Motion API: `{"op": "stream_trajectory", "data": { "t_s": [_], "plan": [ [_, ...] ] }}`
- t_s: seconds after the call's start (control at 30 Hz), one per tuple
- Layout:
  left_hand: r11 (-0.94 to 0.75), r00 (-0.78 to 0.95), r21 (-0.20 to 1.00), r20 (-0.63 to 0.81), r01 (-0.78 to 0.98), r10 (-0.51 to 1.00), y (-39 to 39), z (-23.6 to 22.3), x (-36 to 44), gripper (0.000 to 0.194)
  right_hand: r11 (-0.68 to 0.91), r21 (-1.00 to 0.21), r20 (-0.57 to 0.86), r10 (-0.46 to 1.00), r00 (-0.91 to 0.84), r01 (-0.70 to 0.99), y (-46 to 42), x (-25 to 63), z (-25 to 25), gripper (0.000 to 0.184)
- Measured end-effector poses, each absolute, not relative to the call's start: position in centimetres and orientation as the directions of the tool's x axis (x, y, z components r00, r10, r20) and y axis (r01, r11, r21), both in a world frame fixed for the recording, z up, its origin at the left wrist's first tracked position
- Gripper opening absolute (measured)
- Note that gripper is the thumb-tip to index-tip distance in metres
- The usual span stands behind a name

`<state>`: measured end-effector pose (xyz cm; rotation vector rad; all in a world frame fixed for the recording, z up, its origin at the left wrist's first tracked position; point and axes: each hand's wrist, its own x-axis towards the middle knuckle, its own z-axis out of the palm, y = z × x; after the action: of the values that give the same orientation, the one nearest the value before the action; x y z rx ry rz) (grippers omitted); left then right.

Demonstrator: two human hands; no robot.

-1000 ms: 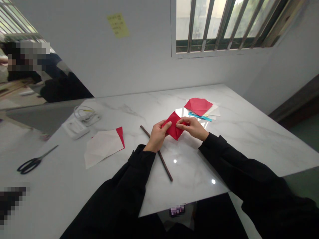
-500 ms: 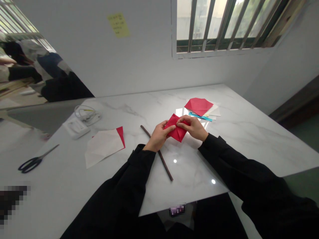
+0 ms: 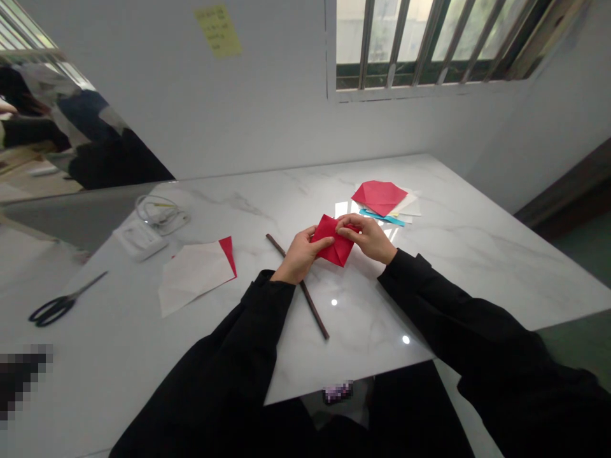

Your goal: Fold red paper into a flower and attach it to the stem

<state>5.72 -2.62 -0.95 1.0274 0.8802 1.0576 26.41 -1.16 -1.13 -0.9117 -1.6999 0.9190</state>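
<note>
A folded red paper (image 3: pixel 337 250), roughly square with a crease line, is held up between both hands above the table. My left hand (image 3: pixel 301 253) is closed on its left side, the thumb lying flat across the front. At its upper right edge, the fingers and thumb of my right hand (image 3: pixel 366 234) pinch the paper. Below the left wrist a thin dark brown stick (image 3: pixel 314 310) lies slanted on the table, partly hidden by that hand and wrist.
Red, cream and blue papers (image 3: pixel 380 197) lie beyond my right hand. To the left are white and red sheets (image 3: pixel 195 275), black-handled scissors (image 3: pixel 60 308), and a white box (image 3: pixel 140 240) with a coiled cable (image 3: pixel 162 213). The marble-patterned table (image 3: pixel 458 254) ends against a wall.
My right fingers have shifted slightly along the red paper's upper edge, and the paper has turned a little. The whole view has moved slightly; the other things lie as before.
</note>
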Motion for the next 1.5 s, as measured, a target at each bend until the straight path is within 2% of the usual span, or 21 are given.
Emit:
{"op": "stream_trajectory", "data": {
  "t_s": [0.17, 0.27, 0.4, 0.6, 0.8, 1.2, 1.5],
  "plan": [
    [0.059, 0.146, 0.964, -0.021, -0.26, 0.989, -2.2, -1.2, 5.7, 0.044, 0.166, -0.984, 0.177, 0.938, -0.298, -0.063, -1.3, 26.5, -1.0, 0.047],
    [0.037, 0.089, 0.96, -0.012, -0.279, 0.996, -2.1, -1.2, 5.7, 0.044, 0.049, -0.989, 0.093, 0.941, -0.326, -0.14, -1.7, 26.3, -0.9, 0.047],
    [0.035, 0.061, 0.944, -0.016, -0.327, 0.998, -2.2, -0.7, 5.7, 0.046, 0.012, -0.991, 0.057, 0.942, -0.331, -0.135, -2.0, 26.2, -0.7, 0.044],
    [0.088, 0.154, 0.939, -0.038, -0.332, 0.987, -2.5, -0.5, 5.7, 0.045, 0.161, -0.987, 0.16, 0.932, -0.324, -0.025, -1.8, 26.1, -0.7, 0.042],
    [0.064, 0.186, 0.965, -0.016, -0.254, 0.982, -2.5, -0.8, 5.7, 0.044, 0.363, -0.922, 0.312, 0.902, -0.297, 0.135, -1.6, 26.3, -1.0, 0.03],
    [0.111, 0.268, 0.965, -0.045, -0.236, 0.962, -2.2, -1.4, 5.6, 0.046, 0.45, -0.858, 0.379, 0.88, -0.288, 0.247, -1.4, 26.2, -1.9, 0.02],
    [0.182, 0.248, 0.938, -0.109, -0.294, 0.963, -2.3, -0.7, 6.0, 0.025, 0.454, -0.857, 0.387, 0.879, -0.278, 0.244, -1.5, 26.3, -1.8, 0.019]
  ]
}}
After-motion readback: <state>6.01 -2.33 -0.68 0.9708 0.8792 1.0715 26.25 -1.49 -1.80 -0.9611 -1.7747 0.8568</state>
